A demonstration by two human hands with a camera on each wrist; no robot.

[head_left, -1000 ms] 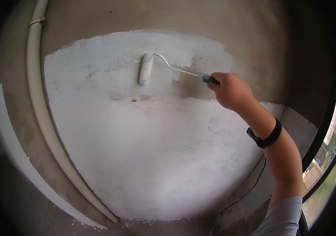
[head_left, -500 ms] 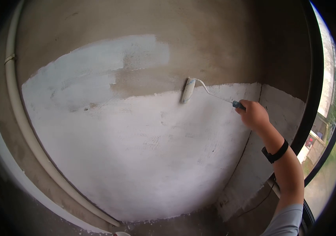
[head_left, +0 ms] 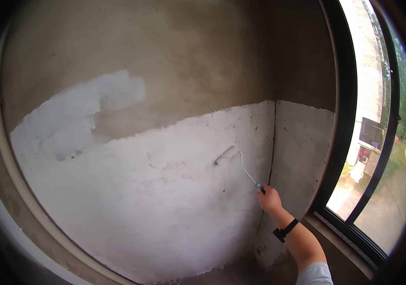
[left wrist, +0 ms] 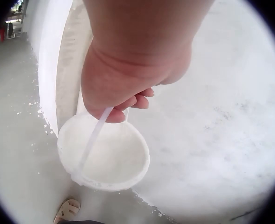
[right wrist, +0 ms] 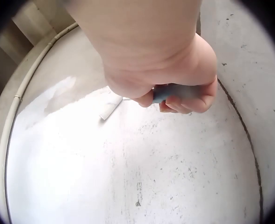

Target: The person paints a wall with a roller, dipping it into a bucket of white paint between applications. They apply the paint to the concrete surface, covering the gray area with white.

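My right hand (head_left: 270, 199) grips the dark blue handle of a paint roller (head_left: 227, 155). Its white sleeve lies against the white-painted part of the wall (head_left: 165, 190), a little left of the corner. From the right wrist, the fingers of the right hand (right wrist: 175, 84) are curled round the handle (right wrist: 161, 94), and the roller sleeve (right wrist: 110, 108) shows beyond. In the left wrist view my left hand (left wrist: 128, 84) holds a white bucket (left wrist: 140, 175) by its pale plastic handle (left wrist: 94, 133). White paint coats the inside. The head view leaves the left hand out.
Bare brown plaster (head_left: 188, 61) spans the upper wall above the white area. A pale pipe (head_left: 22, 175) runs down the left side. At right stands a black-framed window (head_left: 343, 118). Paint spots dot the floor (left wrist: 16, 130) near a sandalled foot (left wrist: 68, 210).
The head view has turned to the right, bringing more of the window in. My right hand has brought the roller from the upper painted patch rightward and down onto the white area near the corner.
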